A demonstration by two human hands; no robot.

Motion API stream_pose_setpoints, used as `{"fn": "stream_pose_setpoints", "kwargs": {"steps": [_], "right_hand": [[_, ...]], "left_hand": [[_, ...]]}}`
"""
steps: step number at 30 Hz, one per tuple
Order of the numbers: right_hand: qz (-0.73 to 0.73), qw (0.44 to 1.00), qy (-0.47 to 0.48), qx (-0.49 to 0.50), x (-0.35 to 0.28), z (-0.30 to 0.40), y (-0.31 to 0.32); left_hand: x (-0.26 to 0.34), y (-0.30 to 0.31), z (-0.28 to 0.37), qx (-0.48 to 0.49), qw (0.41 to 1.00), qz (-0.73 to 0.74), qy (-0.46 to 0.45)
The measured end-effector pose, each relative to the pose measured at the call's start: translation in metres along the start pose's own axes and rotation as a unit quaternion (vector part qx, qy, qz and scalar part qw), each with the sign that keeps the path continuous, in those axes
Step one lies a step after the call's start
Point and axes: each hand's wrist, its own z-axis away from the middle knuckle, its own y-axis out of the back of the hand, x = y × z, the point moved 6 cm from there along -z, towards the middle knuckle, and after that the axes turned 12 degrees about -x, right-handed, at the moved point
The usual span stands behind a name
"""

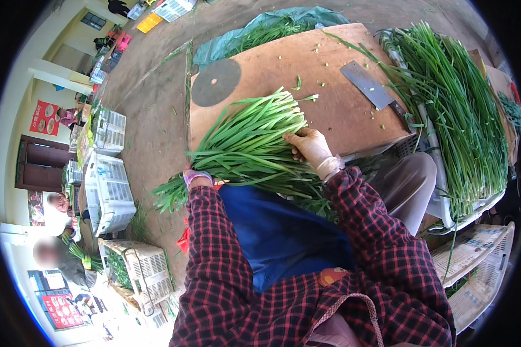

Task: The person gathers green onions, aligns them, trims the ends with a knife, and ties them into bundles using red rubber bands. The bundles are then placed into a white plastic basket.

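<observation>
A large bunch of garlic chives (252,134) lies across the near left part of a wooden board (338,126), its pale cut ends towards the right. My left hand (197,177), in a patterned glove, is around the leafy end at the board's left edge; its fingers are mostly hidden. My right hand (310,147), in a pale thin glove, has its thumb and fingertips at the pale stem ends. Farther right on the board lies a cleaver (367,84) with a dark handle. A dark round disc (216,82) is at the board's far left corner.
Long chives (460,112) are heaped on a white crate at the right. Beyond the board, more greens lie on a green sheet (208,47). White plastic crates (113,191) line the left side, where a person (76,264) holds greens. Small stem scraps dot the board.
</observation>
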Motion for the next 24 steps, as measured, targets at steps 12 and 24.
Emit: {"fn": "stream_pose_setpoints", "kwargs": {"steps": [12, 24], "right_hand": [[-0.246, 0.932, 0.26, -0.063, -0.08, 0.137, 0.109], [0.549, 0.799, 0.179, 0.17, -0.025, 0.079, 0.008]], "left_hand": [[-0.009, -0.013, 0.018, 0.053, 0.998, -0.016, -0.011], [-0.007, -0.007, 0.008, 0.009, 1.0, -0.02, -0.021]]}}
